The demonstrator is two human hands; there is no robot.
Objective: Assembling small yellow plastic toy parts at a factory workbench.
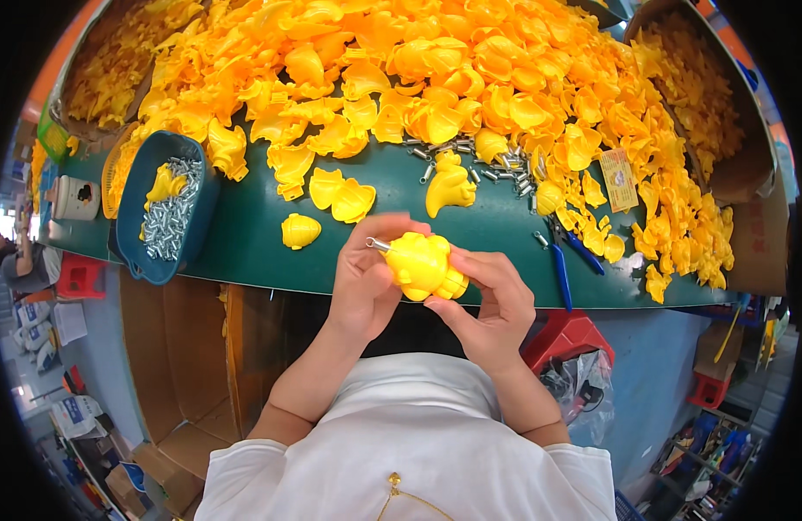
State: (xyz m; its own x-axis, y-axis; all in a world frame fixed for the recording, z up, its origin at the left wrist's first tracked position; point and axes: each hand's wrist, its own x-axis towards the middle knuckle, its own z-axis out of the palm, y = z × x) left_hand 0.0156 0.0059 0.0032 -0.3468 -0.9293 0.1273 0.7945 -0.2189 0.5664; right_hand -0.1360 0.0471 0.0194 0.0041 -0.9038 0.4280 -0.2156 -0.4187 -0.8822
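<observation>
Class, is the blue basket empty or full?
Partly full: metal cylinders and yellow plastic lie inside the basket, its inner wall showing.

Light is bright; edges curve into black

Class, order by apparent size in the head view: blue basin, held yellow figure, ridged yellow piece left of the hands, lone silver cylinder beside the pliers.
1. Blue basin
2. Yellow figure
3. Ridged yellow piece
4. Silver cylinder

Fisheye head view, from close above the white shirt, steeply downward across the green table.
</observation>
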